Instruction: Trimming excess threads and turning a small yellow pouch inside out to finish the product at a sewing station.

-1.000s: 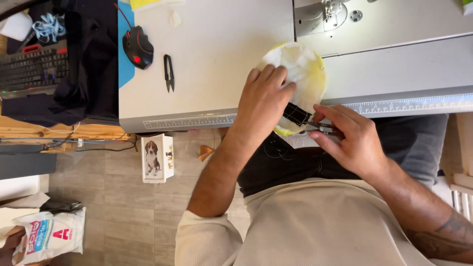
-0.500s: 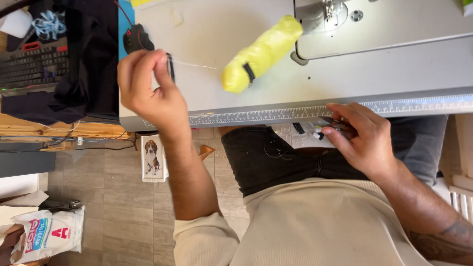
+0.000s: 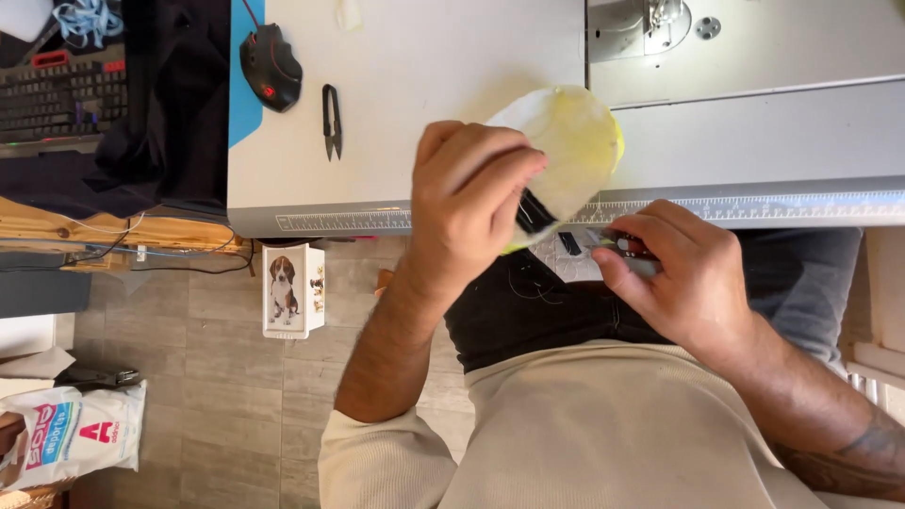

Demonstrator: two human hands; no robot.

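Observation:
My left hand (image 3: 471, 193) grips the lower edge of a yellow fabric piece (image 3: 570, 141) with a pale lining and a black strap, held over the front edge of the white sewing table (image 3: 424, 75). My right hand (image 3: 674, 273) sits just below the table's ruler edge, fingers closed on a small dark tool (image 3: 627, 247) with red marks; what kind of tool it is stays unclear. The two hands are close together, the fabric between them. A black thread snip (image 3: 331, 121) lies on the table left of my left hand.
A sewing machine (image 3: 660, 24) stands at the back right. A black computer mouse (image 3: 271, 66) rests on a blue mat, a keyboard (image 3: 61, 94) further left. On the tiled floor are a small box with a dog picture (image 3: 290, 290) and a white bag (image 3: 71, 429).
My left hand reached left toward the snip while the yellow fabric lay on the table, then came back and took the fabric again. My right hand stayed put.

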